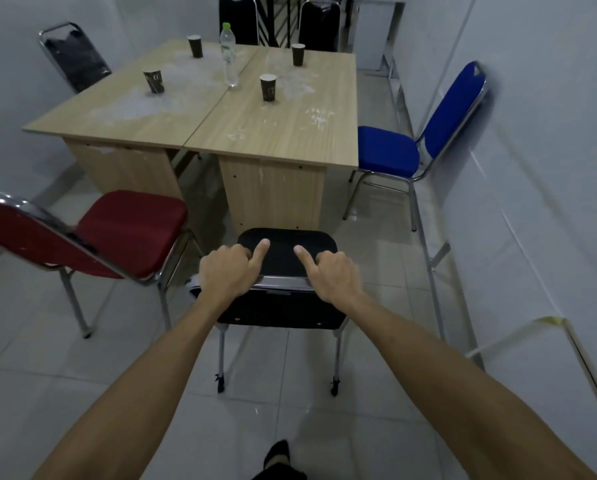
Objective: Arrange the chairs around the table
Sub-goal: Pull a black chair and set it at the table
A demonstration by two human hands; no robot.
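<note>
A black chair (283, 258) stands in front of me, its seat facing the near side of the wooden table (276, 133). My left hand (226, 268) and my right hand (331, 270) both grip the chrome top rail of its backrest, thumbs pointing forward over the backrest. A red chair (130, 226) stands at the left, angled toward the table's near left part. A blue chair (390, 150) sits at the table's right side, backrest against the wall. Three more black chairs stand at the far side: one at the far left (73, 55) and two behind (239, 19) (319, 24).
Several dark paper cups (268, 86) and a clear plastic bottle (229, 57) stand on the dusty tabletop. A white wall (532, 168) runs close along the right. Pale tiled floor (82, 375) lies around me, and my foot (278, 455) shows at the bottom.
</note>
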